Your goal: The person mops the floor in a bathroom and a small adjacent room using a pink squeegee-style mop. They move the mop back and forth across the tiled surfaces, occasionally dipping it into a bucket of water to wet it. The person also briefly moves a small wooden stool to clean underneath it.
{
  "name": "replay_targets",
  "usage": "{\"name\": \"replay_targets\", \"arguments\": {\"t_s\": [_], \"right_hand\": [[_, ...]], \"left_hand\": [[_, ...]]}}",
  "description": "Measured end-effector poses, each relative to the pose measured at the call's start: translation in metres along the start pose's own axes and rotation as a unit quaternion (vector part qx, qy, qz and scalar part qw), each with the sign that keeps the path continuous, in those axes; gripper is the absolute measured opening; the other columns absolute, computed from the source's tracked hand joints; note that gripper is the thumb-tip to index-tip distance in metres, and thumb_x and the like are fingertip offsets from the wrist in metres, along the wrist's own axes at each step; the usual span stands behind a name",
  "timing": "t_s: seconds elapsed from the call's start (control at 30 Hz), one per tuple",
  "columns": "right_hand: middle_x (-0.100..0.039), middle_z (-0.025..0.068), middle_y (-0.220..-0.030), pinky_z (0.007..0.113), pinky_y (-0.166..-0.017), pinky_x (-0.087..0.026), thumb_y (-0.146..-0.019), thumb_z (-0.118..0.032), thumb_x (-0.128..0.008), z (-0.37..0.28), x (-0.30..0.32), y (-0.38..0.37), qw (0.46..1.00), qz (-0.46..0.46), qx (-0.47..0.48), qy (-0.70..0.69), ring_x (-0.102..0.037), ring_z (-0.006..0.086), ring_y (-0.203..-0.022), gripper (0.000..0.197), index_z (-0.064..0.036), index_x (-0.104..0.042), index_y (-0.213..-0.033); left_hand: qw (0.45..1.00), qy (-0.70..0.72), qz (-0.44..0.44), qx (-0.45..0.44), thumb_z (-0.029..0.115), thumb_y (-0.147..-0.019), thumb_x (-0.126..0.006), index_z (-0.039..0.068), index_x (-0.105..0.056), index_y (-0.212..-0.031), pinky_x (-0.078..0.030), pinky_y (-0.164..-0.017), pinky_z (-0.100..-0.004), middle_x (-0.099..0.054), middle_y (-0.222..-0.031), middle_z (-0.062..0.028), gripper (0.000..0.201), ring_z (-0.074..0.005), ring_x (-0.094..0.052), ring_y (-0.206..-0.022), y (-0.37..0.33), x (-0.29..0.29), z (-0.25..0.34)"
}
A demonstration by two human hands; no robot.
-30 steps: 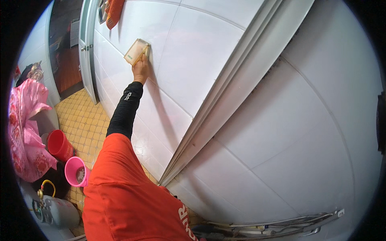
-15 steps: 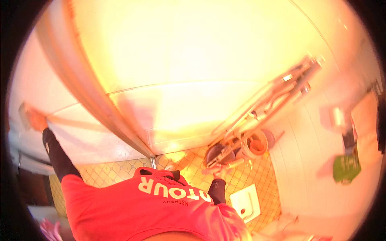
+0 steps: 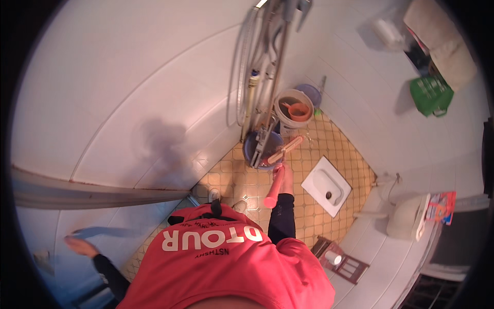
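My right hand (image 3: pixel 284 179) is wrapped round the handle of a pink squeegee (image 3: pixel 274 191). The squeegee's crossbar (image 3: pixel 286 150) points away from me, over the rim of a blue bucket (image 3: pixel 249 150) on the floor. Out to the left, my left hand (image 3: pixel 82 246) is empty, with its fingers stretched out beside the tiled wall. A pale switch box (image 3: pixel 44 260) on that wall lies just left of the hand, apart from it.
A white bucket (image 3: pixel 282 117) holding an orange dipper (image 3: pixel 298 112) stands near the pipes and shower hose (image 3: pixel 240 87). A squat toilet (image 3: pixel 310 184) is set in the floor. At right are a cistern (image 3: pixel 406 217), a green bag (image 3: pixel 431 96) and a brown wooden stool (image 3: pixel 355 272).
The strong yellow-orange light has gone, leaving the room dimmer and whiter. My left hand has come away from the switch box. The view has turned, showing the cistern and stool more clearly.
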State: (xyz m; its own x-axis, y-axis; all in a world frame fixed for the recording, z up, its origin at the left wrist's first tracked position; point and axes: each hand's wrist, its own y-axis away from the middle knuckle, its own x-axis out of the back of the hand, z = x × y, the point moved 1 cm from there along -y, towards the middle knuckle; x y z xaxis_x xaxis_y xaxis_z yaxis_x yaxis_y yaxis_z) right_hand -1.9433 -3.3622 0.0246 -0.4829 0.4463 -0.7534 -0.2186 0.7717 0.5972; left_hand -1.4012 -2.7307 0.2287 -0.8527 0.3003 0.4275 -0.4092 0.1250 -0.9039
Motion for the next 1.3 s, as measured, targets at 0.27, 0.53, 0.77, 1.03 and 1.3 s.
{"name": "replay_targets", "arguments": {"t_s": [0.27,0.53,0.77,1.03,1.3], "right_hand": [[-0.045,0.0046,-0.06,0.024,-0.046,-0.043,-0.082,-0.006,-0.041,-0.05,0.018,0.048,0.985,0.04,0.072,0.152,-0.045,0.0133,-0.049,0.006,-0.0032,-0.043,-0.087],[-0.044,0.0095,-0.058,0.035,-0.044,-0.046,-0.078,-0.005,-0.041,0.004,0.035,0.028,0.975,0.171,0.042,0.134,-0.05,0.0224,-0.048,0.006,0.001,-0.04,-0.077],[-0.04,0.0069,-0.059,0.035,-0.046,-0.049,-0.077,0.002,-0.038,0.021,0.084,-0.024,0.96,0.27,-0.02,0.066,-0.043,0.0179,-0.049,0.002,0.0009,-0.039,-0.076],[-0.044,0.0083,-0.061,0.032,-0.05,-0.046,-0.08,-0.002,-0.041,-0.05,0.095,-0.106,0.913,0.33,0.177,-0.163,-0.048,0.0203,-0.052,0.006,0.0003,-0.041,-0.075],[-0.041,0.0064,-0.06,0.035,-0.054,-0.051,-0.082,-0.004,-0.038,-0.1,0.167,-0.055,0.864,0.39,0.231,-0.218,-0.042,0.0154,-0.048,0.006,-0.0015,-0.039,-0.077]], "left_hand": [[0.523,0.569,-0.603,0.198,0.014,-0.083,-0.051,0.005,-0.04,-0.122,-0.038,-0.079,-0.0236,-0.047,-0.113,-0.0039,0.041,-0.0109,-0.046,-0.096,0.131,0.011,0.357],[0.203,0.579,-0.718,-0.329,0.006,-0.076,-0.054,0.003,-0.039,-0.122,-0.037,-0.089,-0.0333,-0.044,-0.122,-0.013,0.048,-0.0209,-0.044,-0.11,0.06,0.184,0.622],[0.2,0.51,-0.678,-0.49,-0.001,-0.071,-0.053,0.002,-0.056,-0.098,-0.046,-0.075,-0.0321,-0.058,-0.096,-0.0154,0.027,-0.0284,-0.057,-0.087,0.129,0.169,0.707],[0.193,0.646,-0.539,-0.504,-0.007,-0.067,-0.048,0.002,-0.058,-0.091,-0.048,-0.061,-0.0289,-0.061,-0.082,-0.0122,0.027,-0.0235,-0.061,-0.071,0.159,0.138,0.828],[0.071,0.659,-0.536,-0.522,-0.004,-0.069,-0.05,0.002,-0.056,-0.093,-0.048,-0.062,-0.028,-0.061,-0.08,-0.0117,0.025,-0.0216,-0.061,-0.069,0.212,0.2,0.869]]}}
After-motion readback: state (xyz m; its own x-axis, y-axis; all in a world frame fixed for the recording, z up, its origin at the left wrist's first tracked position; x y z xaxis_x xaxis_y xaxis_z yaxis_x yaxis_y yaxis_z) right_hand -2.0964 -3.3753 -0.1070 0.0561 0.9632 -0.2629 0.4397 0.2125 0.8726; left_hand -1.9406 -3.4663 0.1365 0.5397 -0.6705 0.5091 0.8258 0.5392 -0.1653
